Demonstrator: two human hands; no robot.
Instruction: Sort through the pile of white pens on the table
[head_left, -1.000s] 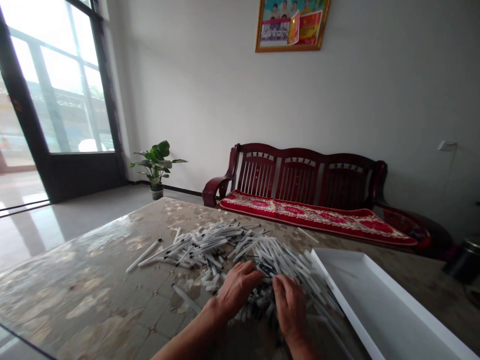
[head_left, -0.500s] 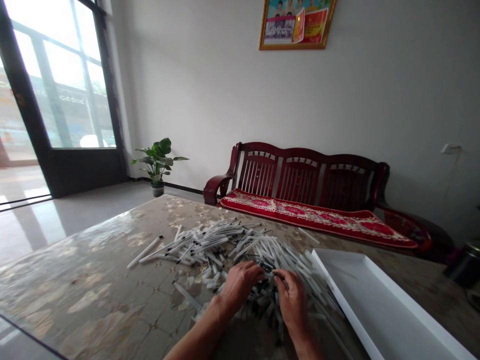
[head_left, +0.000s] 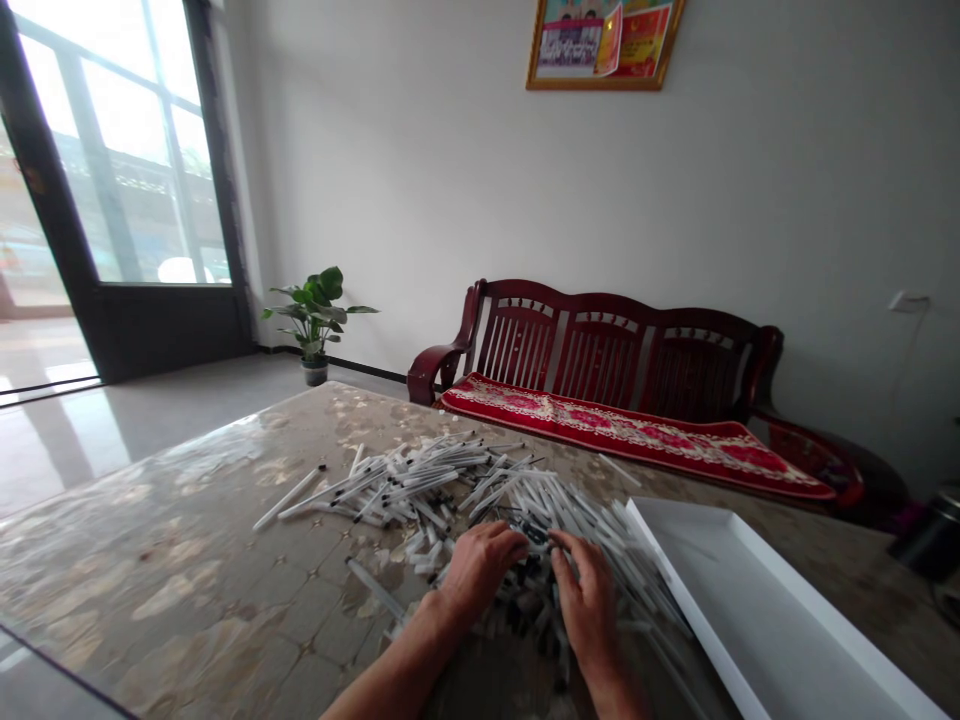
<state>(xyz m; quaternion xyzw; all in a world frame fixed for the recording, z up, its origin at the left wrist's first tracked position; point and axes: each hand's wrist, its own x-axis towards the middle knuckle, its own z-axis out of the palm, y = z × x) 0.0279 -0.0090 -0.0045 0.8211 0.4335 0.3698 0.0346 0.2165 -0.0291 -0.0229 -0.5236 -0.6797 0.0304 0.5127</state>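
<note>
Tubes [head_left: 420, 480], white, some dark-tipped, lie heaped toward the far edge of the table [head_left: 195, 560] — beside a white tray [head_left: 780, 600]. Left hand [head_left: 481, 566] and right hand [head_left: 586, 590] curl just apart over dark pieces [head_left: 534, 592] — whether either grips one, I cannot tell.

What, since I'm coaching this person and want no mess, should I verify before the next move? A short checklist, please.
1. Hands visible: ok; left hand and right hand are both at the pile of tubes.
2. Grip: cannot tell; whatever lies between the fingertips is too small and blurred.
3. Tray upright: ok; it sits open side up, right of the right hand.
4. Tubes gathered: not ok; a dark-tipped tube lies apart at the left.
5. Tubes aligned: not ok; they point many ways.
</note>
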